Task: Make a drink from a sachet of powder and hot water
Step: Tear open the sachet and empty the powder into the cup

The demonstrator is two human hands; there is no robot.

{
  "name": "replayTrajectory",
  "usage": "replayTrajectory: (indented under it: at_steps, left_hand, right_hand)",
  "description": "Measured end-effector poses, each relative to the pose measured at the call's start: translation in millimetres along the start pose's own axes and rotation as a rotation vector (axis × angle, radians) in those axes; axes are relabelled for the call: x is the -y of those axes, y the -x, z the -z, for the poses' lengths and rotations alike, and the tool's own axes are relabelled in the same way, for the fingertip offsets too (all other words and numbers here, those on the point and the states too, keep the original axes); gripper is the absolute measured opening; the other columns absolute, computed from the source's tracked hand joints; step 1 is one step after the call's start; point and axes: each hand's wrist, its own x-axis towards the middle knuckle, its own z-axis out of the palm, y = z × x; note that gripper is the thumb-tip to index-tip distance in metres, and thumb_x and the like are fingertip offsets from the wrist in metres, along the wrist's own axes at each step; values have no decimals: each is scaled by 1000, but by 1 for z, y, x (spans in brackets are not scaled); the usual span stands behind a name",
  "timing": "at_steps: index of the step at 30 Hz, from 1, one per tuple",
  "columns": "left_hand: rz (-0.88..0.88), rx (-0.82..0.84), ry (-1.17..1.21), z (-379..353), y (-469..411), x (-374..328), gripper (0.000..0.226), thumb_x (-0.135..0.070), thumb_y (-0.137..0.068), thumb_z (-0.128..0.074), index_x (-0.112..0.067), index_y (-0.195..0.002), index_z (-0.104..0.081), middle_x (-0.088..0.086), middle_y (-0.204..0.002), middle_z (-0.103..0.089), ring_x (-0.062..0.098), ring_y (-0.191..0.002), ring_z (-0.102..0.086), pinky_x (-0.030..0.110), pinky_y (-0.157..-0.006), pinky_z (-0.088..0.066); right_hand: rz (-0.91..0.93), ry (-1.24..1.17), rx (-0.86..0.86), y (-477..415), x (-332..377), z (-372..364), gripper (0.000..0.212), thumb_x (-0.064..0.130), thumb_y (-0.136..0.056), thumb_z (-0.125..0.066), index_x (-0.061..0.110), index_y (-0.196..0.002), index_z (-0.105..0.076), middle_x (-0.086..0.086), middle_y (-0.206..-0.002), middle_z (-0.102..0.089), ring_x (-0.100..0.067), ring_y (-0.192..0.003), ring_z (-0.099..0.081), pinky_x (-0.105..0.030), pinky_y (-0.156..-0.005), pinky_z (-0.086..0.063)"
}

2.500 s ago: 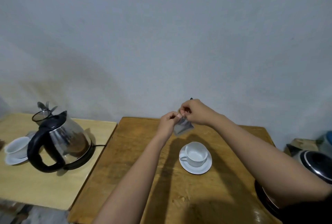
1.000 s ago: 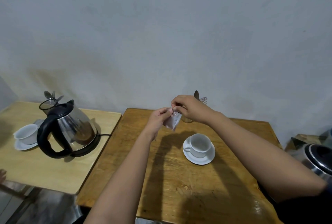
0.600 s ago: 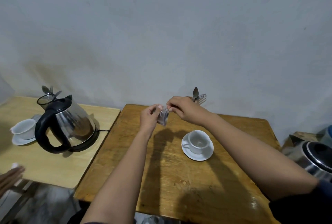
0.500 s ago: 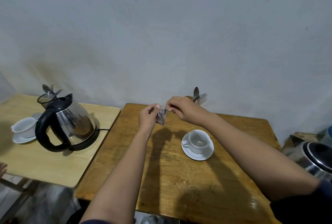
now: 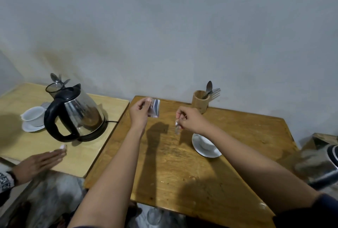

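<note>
My left hand pinches a small silvery sachet and holds it upright above the far left part of the brown wooden table. To its right, my right hand holds a thin torn-off strip of the sachet, which hangs down from my fingers. Just below and right of that hand, a white cup stands on a white saucer, partly hidden by my right wrist. A steel kettle with a black handle sits on its base on the lighter table to the left.
A wooden holder with a spoon and fork stands by the wall. On the left table are another white cup on a saucer, a glass of cutlery and another person's hand. A second steel kettle is at the right edge.
My hands were together on the sachet; now they have pulled apart. The left keeps the sachet, the right has come away with a torn strip and dropped toward the cup. Another person's hand came in at left.
</note>
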Motion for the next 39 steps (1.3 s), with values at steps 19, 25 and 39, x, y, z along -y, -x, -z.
replayTrajectory:
  at_steps: [19,25,39]
  left_hand:
    - [94,3,-182,74,20,63,26,-17,-87,-60,-1,-107,-66,2,-100,-65,9,-90,-58,13,-74,-49]
    - [100,81,-171,51,18,51,26,-19,-87,-60,-5,-108,-66,-3,-96,-64,2,-85,-56,21,-81,-47]
    - [142,326,-2,-97,35,28,14,-14,-86,-62,-7,-96,-68,1,-90,-67,9,-80,-60,21,-72,-50]
  right_hand:
    - [-298,208,301,-23,-75,-159,23,-5,-76,-48,16,-69,-53,-9,-82,-59,-23,-76,-54,-24,-55,-37]
    - [-249,75,200,-26,-75,-145,15,5,-80,-59,19,-87,-59,-3,-100,-45,-23,-88,-54,-34,-78,-49]
    - [-241,-996,-249,11,-79,-26,11,13,-88,-61,15,-98,-62,-1,-90,-69,-4,-78,-67,-16,-70,-53]
